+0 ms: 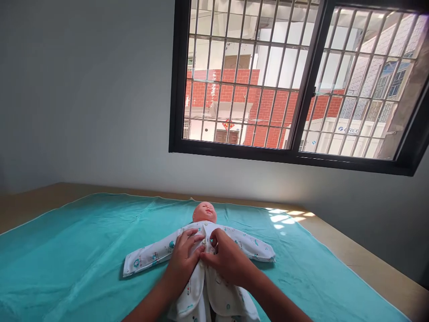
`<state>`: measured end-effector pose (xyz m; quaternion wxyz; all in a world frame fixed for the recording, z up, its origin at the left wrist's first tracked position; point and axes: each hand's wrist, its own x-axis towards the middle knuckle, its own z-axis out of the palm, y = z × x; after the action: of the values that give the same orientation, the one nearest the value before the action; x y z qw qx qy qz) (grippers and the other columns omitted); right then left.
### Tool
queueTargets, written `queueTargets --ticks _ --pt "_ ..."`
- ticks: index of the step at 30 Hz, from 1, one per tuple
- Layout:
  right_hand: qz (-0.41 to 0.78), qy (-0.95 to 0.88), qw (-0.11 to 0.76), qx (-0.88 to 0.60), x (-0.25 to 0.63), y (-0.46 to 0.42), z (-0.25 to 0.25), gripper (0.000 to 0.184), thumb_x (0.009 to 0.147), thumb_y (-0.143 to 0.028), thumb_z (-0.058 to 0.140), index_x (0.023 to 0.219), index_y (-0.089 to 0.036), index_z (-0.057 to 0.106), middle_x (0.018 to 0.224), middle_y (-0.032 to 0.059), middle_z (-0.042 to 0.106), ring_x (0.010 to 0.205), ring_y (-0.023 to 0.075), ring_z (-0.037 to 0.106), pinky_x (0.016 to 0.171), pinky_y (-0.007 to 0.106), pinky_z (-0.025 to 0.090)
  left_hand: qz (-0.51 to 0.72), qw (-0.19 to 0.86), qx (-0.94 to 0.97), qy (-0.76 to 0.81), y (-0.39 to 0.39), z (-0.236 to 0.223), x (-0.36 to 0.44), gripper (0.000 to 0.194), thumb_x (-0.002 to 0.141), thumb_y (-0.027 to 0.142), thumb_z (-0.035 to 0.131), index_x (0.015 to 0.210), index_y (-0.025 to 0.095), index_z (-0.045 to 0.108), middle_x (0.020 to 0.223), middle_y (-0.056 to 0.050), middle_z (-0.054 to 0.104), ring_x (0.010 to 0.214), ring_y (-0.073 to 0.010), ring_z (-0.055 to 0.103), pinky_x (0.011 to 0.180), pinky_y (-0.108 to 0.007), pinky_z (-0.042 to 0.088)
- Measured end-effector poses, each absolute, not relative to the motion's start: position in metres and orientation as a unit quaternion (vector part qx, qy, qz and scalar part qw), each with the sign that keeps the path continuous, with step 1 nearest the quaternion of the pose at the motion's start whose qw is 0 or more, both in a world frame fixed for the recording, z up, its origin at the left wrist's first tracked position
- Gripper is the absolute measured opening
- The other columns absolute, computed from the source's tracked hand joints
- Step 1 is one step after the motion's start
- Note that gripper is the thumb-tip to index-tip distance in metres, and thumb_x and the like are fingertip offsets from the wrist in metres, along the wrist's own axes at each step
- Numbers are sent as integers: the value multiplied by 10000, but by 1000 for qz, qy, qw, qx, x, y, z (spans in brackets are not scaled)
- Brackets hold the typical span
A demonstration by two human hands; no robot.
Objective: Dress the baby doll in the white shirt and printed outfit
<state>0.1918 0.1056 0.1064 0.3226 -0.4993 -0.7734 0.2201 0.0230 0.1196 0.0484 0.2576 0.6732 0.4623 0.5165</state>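
A baby doll (204,212) lies on its back, its head toward the wall. It wears a white baby jacket (253,243) with small teal and red prints, both sleeves spread wide. The front edges meet at the chest, where a small pale round fastener shows, and part lower down. My left hand (185,252) lies on the chest with bent fingers gripping the left front edge by the fastener. Thumb and fingers of my right hand (228,257) pinch the right front edge close beside it. My fingers partly hide the fabric between them.
A teal cloth (83,250) with shallow creases covers most of the wooden table (365,268). Behind the table stands a grey wall (100,103) with a barred, black-framed window (234,149). Sunlight patches fall near the back right corner.
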Motion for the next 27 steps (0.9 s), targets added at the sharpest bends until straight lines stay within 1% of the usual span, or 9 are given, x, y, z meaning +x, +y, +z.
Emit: queueTargets --ticks 2,5,7,9,12,16,19,22,27 --pt "197 -778 305 -513 192 104 111 256 765 -395 632 782 -217 449 791 18 577 672 157 428 592 283 312 513 284 669 457 117 55 23 289 810 361 589 1026 246 743 1298 -94 577 1271 -287 481 1142 -465 313" --pt "167 -771 298 -537 191 108 111 178 782 -331 582 736 -216 454 741 20 585 645 152 416 579 282 268 504 311 664 456 112 65 23 257 813 356 584 979 245 746 1277 -82 581 1257 -270 492 1131 -423 329" --pt "167 -763 302 -547 190 115 107 134 779 -281 555 709 -212 463 701 12 586 630 147 417 578 281 253 507 295 664 463 110 68 25 230 812 355 587 940 243 743 1248 -80 592 1234 -268 506 1116 -417 343" --pt "169 -756 318 -546 189 120 101 134 771 -253 541 674 -207 462 656 -1 569 612 139 407 580 281 245 514 268 668 467 108 69 28 214 809 346 593 924 237 737 1208 -86 608 1199 -271 526 1093 -426 365" --pt "176 -740 373 -531 188 126 91 154 763 -235 513 627 -200 448 612 -17 529 603 133 393 587 277 253 518 239 679 462 105 69 31 197 806 323 599 924 233 728 1155 -85 630 1162 -272 543 1065 -441 392" --pt "262 -673 479 -499 190 130 81 142 757 -285 484 646 -196 477 646 -20 525 646 143 425 621 266 318 518 233 683 459 103 72 31 189 816 314 592 944 242 711 1138 -71 642 1149 -262 551 1064 -459 396" --pt "322 -621 528 -482 192 134 78 173 731 -344 493 656 -188 497 664 -16 527 678 152 447 654 270 355 518 233 683 460 101 75 32 178 797 289 602 931 233 706 1118 -77 648 1134 -262 556 1059 -461 393" --pt "359 -601 544 -464 193 137 78 216 714 -388 523 653 -181 525 658 -16 529 669 148 449 650 268 359 513 222 688 462 100 80 34 155 772 255 602 891 221 696 1074 -77 654 1107 -259 559 1035 -443 396" --pt "424 -576 521 -466 192 136 84 238 684 -415 588 694 -181 548 564 -55 462 532 111 377 545 253 304 494 215 691 481 100 90 37 128 770 234 578 850 209 674 1022 -67 646 1057 -244 554 986 -402 397"
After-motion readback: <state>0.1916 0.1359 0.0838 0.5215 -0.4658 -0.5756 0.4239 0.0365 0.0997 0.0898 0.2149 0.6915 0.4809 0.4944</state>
